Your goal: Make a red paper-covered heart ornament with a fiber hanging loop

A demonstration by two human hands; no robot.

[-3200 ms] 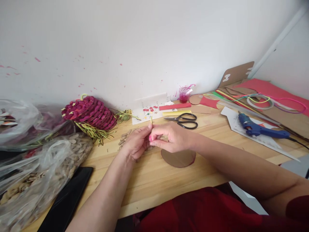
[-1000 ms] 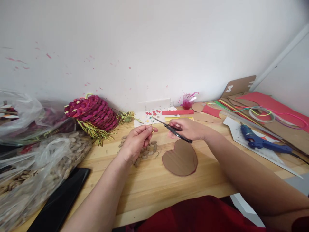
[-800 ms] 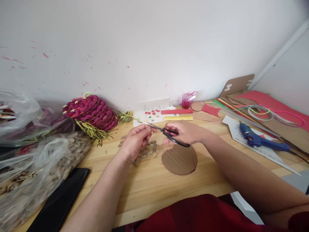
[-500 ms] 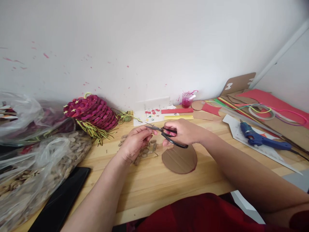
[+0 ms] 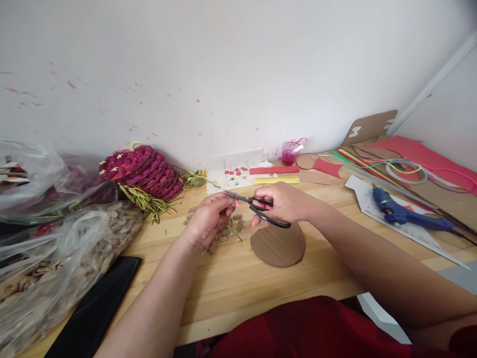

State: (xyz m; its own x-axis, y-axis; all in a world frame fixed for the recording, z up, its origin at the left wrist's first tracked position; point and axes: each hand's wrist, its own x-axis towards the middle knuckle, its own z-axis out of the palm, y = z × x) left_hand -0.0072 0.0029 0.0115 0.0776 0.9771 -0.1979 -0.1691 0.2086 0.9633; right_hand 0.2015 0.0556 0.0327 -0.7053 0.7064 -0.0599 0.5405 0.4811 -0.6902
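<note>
My right hand (image 5: 288, 201) grips a pair of black-handled scissors (image 5: 270, 219), whose blades point left over my left fingertips. My left hand (image 5: 206, 216) is closed in a pinch on thin yellow-green yarn; a strand of the yarn (image 5: 235, 232) hangs below the fingers. Just beneath lie several grey-brown seed-like or shell-like pieces (image 5: 239, 223), partly hidden by the left hand. A round brown cardboard disc (image 5: 278, 246) rests on the table under the right hand.
At the left are a pinkish-purple layered craft piece with a yarn tassel (image 5: 145, 169), a clear bag of brown pieces (image 5: 70, 263) and a black flat object (image 5: 97, 308). A star sticker sheet (image 5: 233, 184) and a cup of pink liquid (image 5: 288, 155) sit behind. A blue glue gun (image 5: 406, 214) lies right.
The scissor blades have closed slightly by my left fingertips, and the yarn strand below has shifted a little. Both hands stay in nearly the same place.
</note>
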